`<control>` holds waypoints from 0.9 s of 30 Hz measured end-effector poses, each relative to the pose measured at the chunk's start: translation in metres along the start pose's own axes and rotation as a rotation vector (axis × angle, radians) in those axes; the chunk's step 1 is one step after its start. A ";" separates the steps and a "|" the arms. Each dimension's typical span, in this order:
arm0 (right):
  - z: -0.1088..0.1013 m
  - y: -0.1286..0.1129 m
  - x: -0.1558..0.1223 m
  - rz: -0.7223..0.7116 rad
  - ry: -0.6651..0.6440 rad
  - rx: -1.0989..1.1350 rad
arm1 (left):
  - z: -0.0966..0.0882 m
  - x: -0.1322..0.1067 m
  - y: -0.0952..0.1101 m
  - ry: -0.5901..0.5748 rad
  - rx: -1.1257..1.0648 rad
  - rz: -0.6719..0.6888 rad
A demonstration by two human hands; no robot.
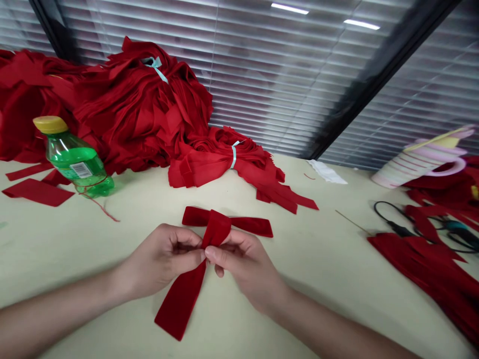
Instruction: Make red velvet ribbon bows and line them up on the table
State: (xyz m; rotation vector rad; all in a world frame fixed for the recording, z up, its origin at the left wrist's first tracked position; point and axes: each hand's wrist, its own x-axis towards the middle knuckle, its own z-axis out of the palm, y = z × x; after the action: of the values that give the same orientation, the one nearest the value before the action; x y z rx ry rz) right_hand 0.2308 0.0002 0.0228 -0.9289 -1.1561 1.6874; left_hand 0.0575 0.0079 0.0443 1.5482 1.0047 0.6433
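The left grip (pixel 160 259) and right grip (pixel 243 269) are both pressed closed, fingers and thumbs pinching the wrapped centre of a red velvet bow (pixel 216 228) from either side. The bow sits between them, its two loops and long tail lying on the bench (pixel 93 234), with a heap of red ribbon (pixel 130 109) beyond.

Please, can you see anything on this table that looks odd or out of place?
A loose red thread trails across the table from near the base of the plastic bottle. It looks odd because it is a stray scrap, lying apart from the velvet bow between the left hand and right hand.
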 end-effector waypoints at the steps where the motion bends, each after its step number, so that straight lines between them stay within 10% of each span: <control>1: 0.001 0.000 -0.001 0.004 0.013 -0.006 | 0.001 0.000 0.000 -0.001 0.000 0.003; 14: 0.004 0.006 -0.005 0.006 0.128 -0.197 | 0.017 -0.005 0.000 0.095 0.005 -0.011; 27: -0.002 -0.002 0.002 0.039 0.109 0.062 | 0.003 0.002 -0.002 0.043 -0.222 0.013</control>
State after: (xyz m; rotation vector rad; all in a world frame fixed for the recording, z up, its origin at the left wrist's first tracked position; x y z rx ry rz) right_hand 0.2325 0.0030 0.0236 -0.9976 -1.0135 1.6732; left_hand 0.0607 0.0086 0.0416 1.3524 0.9229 0.7738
